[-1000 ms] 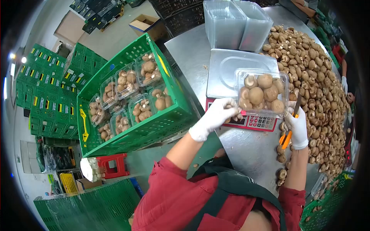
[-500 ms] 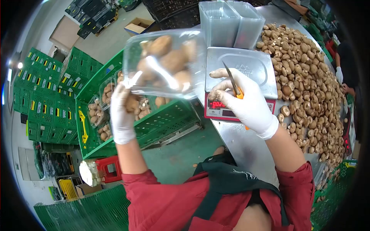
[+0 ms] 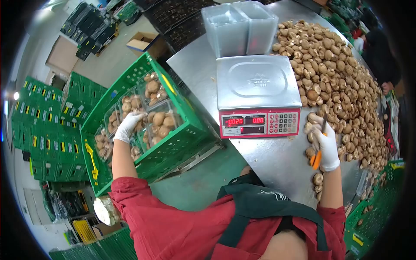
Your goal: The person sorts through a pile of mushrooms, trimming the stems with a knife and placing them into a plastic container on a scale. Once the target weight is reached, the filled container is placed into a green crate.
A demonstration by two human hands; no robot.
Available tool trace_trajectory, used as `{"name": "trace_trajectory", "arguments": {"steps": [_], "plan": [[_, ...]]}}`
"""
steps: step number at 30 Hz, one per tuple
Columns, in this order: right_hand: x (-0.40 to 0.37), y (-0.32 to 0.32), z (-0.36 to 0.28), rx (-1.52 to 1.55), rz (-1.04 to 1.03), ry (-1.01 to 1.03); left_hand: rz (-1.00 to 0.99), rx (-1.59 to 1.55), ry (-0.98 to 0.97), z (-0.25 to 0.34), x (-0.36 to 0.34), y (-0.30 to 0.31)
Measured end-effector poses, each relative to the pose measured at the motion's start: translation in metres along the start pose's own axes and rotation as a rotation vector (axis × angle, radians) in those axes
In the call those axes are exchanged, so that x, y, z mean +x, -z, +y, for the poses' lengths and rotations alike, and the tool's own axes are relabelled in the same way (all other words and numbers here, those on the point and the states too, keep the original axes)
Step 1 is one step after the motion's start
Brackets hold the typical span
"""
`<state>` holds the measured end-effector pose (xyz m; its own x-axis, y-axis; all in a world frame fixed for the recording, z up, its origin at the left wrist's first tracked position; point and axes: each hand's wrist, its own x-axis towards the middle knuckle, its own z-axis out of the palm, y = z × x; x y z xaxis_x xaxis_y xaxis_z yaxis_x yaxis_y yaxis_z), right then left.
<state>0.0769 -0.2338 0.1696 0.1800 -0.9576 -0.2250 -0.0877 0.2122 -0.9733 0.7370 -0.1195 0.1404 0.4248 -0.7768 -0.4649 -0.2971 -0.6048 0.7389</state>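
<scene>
My left hand (image 3: 129, 126), in a white glove, reaches into a green crate (image 3: 190, 134) on the left. Its fingers are bent at the near-left edge of a clear plastic box of mushrooms (image 3: 162, 123); the exact grip is partly hidden. Over the right side of the steel table, my gloved right hand (image 3: 327, 145) is closed round orange-handled scissors (image 3: 316, 160), dark blade pointing up. The hand is beside loose mushrooms (image 3: 333, 78) heaped on the table. Between the hands stands a red scale (image 3: 260, 123) with a bare metal pan (image 3: 258, 82); its display reads about -0.020.
Stacked clear plastic boxes (image 3: 227, 30) stand behind the scale. Green crates (image 3: 47, 117) are piled at far left, and an open cardboard box (image 3: 147, 43) is on the floor. Another person's hand (image 3: 387, 88) shows at the far right. A green crate (image 3: 372, 221) sits at lower right.
My left hand has lowered the box of mushrooms from the air into the green crate. My right hand has moved from above the scale rightward to the mushroom heap, still with the scissors.
</scene>
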Motion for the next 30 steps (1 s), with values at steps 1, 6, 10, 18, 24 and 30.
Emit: {"name": "trace_trajectory", "arguments": {"steps": [1, 6, 10, 18, 24, 30], "plan": [[-0.009, 0.018, 0.010, 0.014, 0.072, -0.026, -0.018, 0.203, -0.023, -0.016, 0.021, 0.008], [-0.066, 0.095, 0.055, 0.116, 0.379, -0.179, 0.656, 0.981, -0.449, 0.147, 0.004, -0.058], [-0.096, 0.117, 0.070, 0.149, 0.481, -0.127, 0.585, 0.852, -1.187, 0.294, 0.034, -0.153], [-0.152, 0.122, 0.081, 0.232, 0.562, -0.183, 0.299, 1.403, -0.859, 0.399, 0.186, -0.243], [-0.196, 0.141, 0.114, 0.219, 0.810, -0.330, 0.236, 1.368, -0.946, 0.405, 0.166, -0.247], [-0.185, 0.140, 0.119, 0.203, 0.743, -0.418, 0.247, 1.342, -0.861, 0.416, 0.140, -0.252]]}}
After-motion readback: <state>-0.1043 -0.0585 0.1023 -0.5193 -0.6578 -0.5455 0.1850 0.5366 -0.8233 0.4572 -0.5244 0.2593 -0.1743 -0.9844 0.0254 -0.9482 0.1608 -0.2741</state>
